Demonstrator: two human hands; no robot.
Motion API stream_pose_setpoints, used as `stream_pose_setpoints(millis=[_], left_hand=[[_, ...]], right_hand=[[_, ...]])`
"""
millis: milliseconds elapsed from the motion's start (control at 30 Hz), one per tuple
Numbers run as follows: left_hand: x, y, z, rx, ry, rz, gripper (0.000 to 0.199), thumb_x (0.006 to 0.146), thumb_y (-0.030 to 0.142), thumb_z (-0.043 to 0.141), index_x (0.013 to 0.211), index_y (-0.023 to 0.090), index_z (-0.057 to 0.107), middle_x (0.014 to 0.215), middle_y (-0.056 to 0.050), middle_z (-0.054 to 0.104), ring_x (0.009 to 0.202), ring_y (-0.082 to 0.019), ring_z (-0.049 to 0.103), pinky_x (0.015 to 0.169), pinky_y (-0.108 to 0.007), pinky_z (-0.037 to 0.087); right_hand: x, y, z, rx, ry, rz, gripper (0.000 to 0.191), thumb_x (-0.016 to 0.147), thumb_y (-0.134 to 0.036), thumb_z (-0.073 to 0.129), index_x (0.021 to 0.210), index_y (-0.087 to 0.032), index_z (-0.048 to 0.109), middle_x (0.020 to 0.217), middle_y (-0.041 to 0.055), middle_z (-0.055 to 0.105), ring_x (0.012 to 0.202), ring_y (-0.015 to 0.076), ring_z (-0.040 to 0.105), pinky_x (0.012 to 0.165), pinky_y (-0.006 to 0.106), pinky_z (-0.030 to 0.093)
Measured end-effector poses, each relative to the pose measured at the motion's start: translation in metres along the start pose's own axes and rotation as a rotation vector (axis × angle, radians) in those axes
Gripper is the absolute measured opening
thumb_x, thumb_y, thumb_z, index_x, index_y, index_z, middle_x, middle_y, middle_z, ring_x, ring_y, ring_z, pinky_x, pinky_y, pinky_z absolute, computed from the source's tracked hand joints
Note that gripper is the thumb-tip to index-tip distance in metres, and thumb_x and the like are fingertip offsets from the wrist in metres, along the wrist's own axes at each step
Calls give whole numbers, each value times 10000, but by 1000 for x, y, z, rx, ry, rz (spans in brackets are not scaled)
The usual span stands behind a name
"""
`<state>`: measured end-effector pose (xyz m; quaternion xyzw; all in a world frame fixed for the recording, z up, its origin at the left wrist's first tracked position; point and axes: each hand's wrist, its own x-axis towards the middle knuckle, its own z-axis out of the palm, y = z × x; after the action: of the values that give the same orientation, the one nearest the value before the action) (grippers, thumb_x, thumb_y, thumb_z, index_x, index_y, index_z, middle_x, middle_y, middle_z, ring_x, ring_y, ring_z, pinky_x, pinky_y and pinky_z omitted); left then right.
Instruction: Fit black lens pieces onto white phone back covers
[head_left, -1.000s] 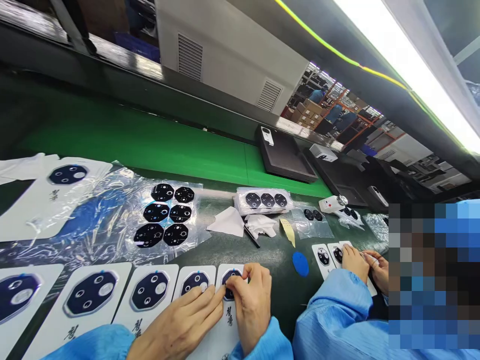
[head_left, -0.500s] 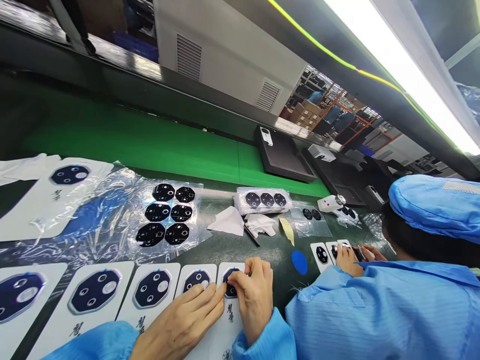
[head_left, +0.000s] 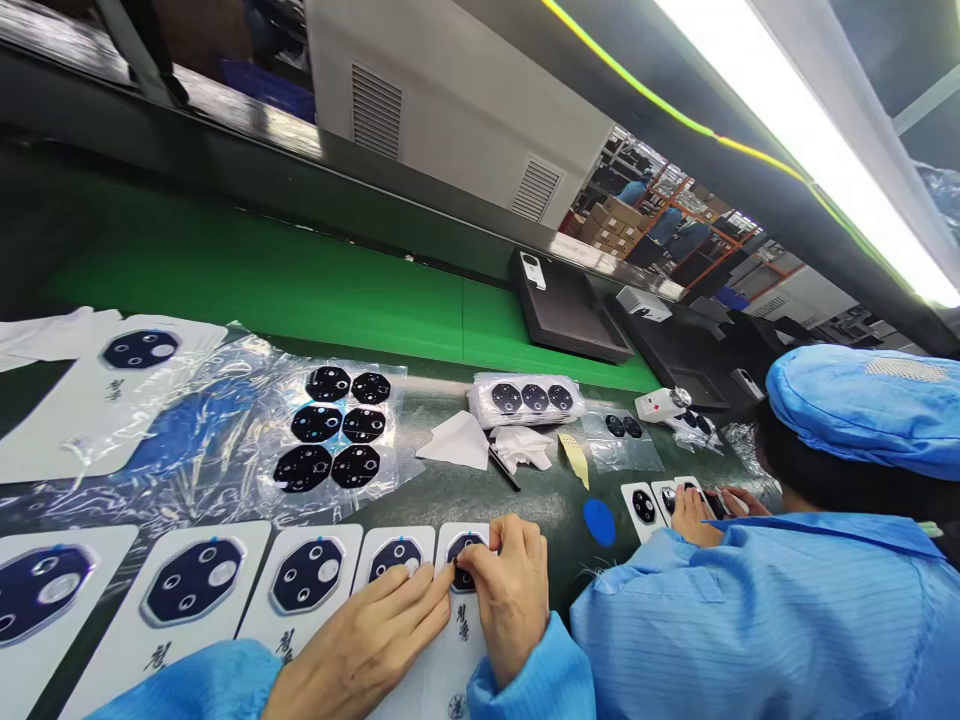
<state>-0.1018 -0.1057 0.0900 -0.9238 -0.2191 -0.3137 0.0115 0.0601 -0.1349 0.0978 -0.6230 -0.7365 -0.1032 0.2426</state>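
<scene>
Little has changed: at the navy octagonal plate on a white rectangular panel, the left hand keeps fingers together; the right hand stays pinched, on what is unclear; handling apparently continues.

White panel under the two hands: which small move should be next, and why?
Perhaps the right hand should press gently on the dark plate of this white panel: its thumb and finger are over the plate, and the left hand lies close by. I cannot see if anything is pinched.
</scene>
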Motion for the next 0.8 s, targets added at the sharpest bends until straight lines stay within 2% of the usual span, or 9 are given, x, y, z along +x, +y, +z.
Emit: stream_pose_setpoints(millis=[133,200,267,367,433,500,600,700,800], left_hand=[[1,0,0,-7,14,-1,513,907,-35,120,885,161,593,975,-22,712,847,-121,598,862,-290,324],[2,1,1,-14,1,-3,487,901,-42,147,898,159,591,979,-25,708,838,-127,594,853,-290,331],[3,0,1,-48,-10,-18,446,902,-35,188,903,160,589,987,-24,701,835,-139,585,835,-292,349],[3,-3,-2,-190,-13,-85,394,932,21,235,832,174,584,953,-2,696,785,-144,565,760,-280,392],[-1,-7,-8,-282,-23,-120,361,959,90,268,805,185,580,961,8,690,808,-138,557,741,-260,408],[-8,-11,-17,-309,3,-148,329,975,152,291,845,195,590,1013,7,682,899,-137,553,792,-252,404],[-23,-15,-27,-295,73,-198,335,988,168,274,929,207,601,1021,10,686,977,-137,541,878,-263,365],[-37,-17,-29,-276,111,-187,368,997,171,254,878,209,601,937,32,702,905,-121,557,866,-245,358],[-45,-15,-25,-212,134,-140,388,1000,182,258,833,191,608,894,30,710,851,-116,568,868,-249,351]], right_hand=[[0,1,3,-6,42,-6,251,843,-36,486,661,-179,583,732,19,436,686,159,377,580,275,285],[2,5,3,88,48,4,259,849,-55,494,652,-185,601,718,15,444,680,156,395,575,270,294],[3,11,-1,281,52,104,226,854,-110,523,690,-207,644,718,6,453,684,150,435,592,262,341],[0,18,-14,628,88,370,154,845,-200,563,769,-238,691,715,-7,494,664,138,491,600,252,407],[-6,20,-23,797,63,526,123,829,-254,597,774,-248,707,707,-6,538,655,139,514,596,247,429],[-16,21,-32,905,14,588,137,832,-301,603,779,-253,721,687,-3,561,641,139,521,596,245,443],[-30,20,-38,1043,-49,586,207,866,-370,563,847,-247,729,700,11,568,617,133,531,591,251,463],[-39,11,-35,1226,-128,682,188,794,-403,660,829,-221,692,720,7,555,594,123,527,547,238,460],[-40,-7,-30,1305,-102,851,262,674,-412,774,721,-208,616,685,-24,514,550,95,464,490,201,412]])
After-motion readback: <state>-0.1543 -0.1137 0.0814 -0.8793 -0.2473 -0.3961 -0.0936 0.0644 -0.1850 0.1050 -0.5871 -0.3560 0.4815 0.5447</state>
